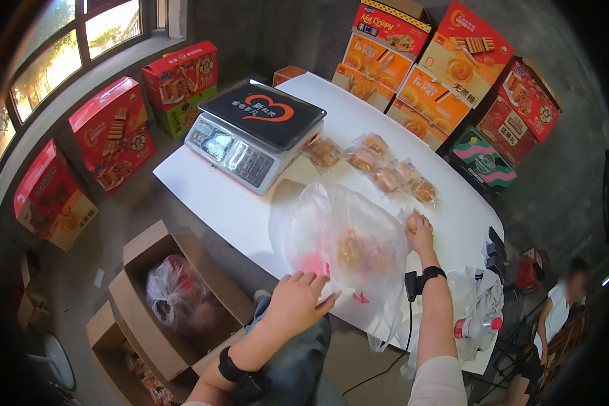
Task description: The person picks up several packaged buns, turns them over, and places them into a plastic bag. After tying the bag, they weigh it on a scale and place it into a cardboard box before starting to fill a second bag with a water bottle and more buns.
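A translucent plastic bag (345, 250) with wrapped items inside lies on the white table (210, 203). My left hand (299, 301) is at the bag's near edge, its fingers bent against the plastic; what they pinch is too small to make out. At the bag's right side, my right hand (418, 232) has its fingers closed round a small wrapped pastry (411, 222). Beyond the bag, several wrapped pastries (389, 177) lie in a loose group, with another wrapped pastry (324, 153) beside the scale (257, 128).
Open cardboard boxes (132, 298) stand on the floor at the lower left, one holding a filled bag (178, 287). A bottle (477, 327), a cable (410, 331) and plastic bags are at the table's right end. Gift boxes (413, 74) stand behind. A person (555, 311) sits far right.
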Action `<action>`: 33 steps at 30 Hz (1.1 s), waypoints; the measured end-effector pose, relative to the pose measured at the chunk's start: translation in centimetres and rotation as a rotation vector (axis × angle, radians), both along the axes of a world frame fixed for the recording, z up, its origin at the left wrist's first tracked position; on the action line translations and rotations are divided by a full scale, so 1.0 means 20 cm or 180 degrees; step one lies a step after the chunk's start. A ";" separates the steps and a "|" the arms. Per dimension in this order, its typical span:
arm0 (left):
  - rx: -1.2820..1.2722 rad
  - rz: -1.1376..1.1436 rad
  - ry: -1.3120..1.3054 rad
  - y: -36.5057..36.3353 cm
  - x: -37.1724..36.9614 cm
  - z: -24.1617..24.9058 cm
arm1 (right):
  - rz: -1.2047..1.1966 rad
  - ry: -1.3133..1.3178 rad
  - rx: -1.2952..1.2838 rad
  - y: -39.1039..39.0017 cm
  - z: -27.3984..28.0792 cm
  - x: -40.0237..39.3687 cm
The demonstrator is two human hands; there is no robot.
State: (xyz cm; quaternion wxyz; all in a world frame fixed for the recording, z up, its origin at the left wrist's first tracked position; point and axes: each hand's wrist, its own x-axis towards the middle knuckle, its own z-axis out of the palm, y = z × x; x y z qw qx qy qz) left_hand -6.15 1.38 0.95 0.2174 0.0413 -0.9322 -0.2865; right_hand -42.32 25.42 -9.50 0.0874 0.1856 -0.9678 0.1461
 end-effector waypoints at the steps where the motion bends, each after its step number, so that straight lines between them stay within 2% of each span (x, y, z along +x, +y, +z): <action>1: -0.0009 -0.0002 0.0001 0.00 0.02 0.04 | 0.0165 0.0056 -0.0125 0.02 -0.02 0.03; 3: -0.0176 0.0277 0.0787 -0.02 0.06 0.15 | 0.0324 0.0106 -0.0266 0.05 -0.04 0.11; 5: -0.0186 0.0226 0.1041 -0.05 0.15 0.30 | 0.0368 0.0047 -0.0048 0.06 -0.03 0.19; 7: -0.0740 -0.0089 0.1702 -0.07 0.28 0.48 | 0.0413 0.0053 0.0033 0.07 0.01 0.30; 11: -0.0966 -0.0245 0.3078 -0.08 0.48 0.77 | 0.0524 -0.0011 -0.0052 0.08 0.08 0.37; 12: -0.1029 -0.0310 0.3158 -0.09 0.53 0.85 | 0.0528 -0.0023 -0.0036 0.07 0.12 0.39; 14: -0.1076 -0.0364 0.3236 -0.05 0.65 0.97 | 0.0068 0.0086 -0.0749 0.00 0.28 0.49; 15: -0.1005 -0.0029 0.3059 -0.02 0.71 1.03 | 0.0075 0.0093 -0.0741 -0.02 0.36 0.52; 17: -0.0846 0.0650 0.2697 0.05 0.83 1.11 | 0.0329 0.0127 -0.1377 -0.07 0.54 0.61; 18: -0.0756 0.0977 0.2494 0.08 0.86 1.11 | 0.0336 0.0124 -0.1359 -0.10 0.63 0.70; 19: -0.0748 0.0977 0.2502 0.08 0.88 1.11 | 0.0696 -0.0048 -0.2151 -0.15 0.75 0.80; 20: -0.0812 0.0513 0.2891 0.07 0.90 1.09 | 0.1060 -0.0206 -0.2948 -0.20 0.85 0.89; 21: -0.0870 0.0028 0.3277 0.04 0.91 1.07 | 0.1051 -0.0166 -0.2951 -0.22 0.92 0.97; 24: -0.0994 -0.1508 0.4321 0.00 0.91 0.98 | 0.1696 -0.0896 -0.4434 -0.27 1.06 1.18; 25: -0.0513 -0.1281 0.4804 0.08 0.86 0.94 | 0.1671 -0.0881 -0.4440 -0.29 1.08 1.26; 26: 0.0048 -0.1469 0.4843 0.07 0.91 0.81 | 0.1816 -0.1311 -0.4972 -0.33 1.09 1.35; 27: 0.0844 -0.0723 0.5262 0.15 0.87 0.72 | 0.1954 -0.1751 -0.5511 -0.36 1.08 1.42; 28: 0.1654 0.0075 0.5560 0.22 0.83 0.65 | 0.1902 -0.1742 -0.5553 -0.38 1.04 1.47; 29: 0.2812 0.0346 0.5564 0.22 0.78 0.55 | 0.2146 -0.2189 -0.5963 -0.40 0.99 1.52; 30: 0.2827 0.0335 0.5495 0.20 0.70 0.50 | 0.2387 -0.2645 -0.6359 -0.42 0.94 1.57; 33: 0.1878 0.1058 0.2208 0.10 0.40 0.40 | 0.1760 -0.2465 -0.6880 -0.47 0.80 1.69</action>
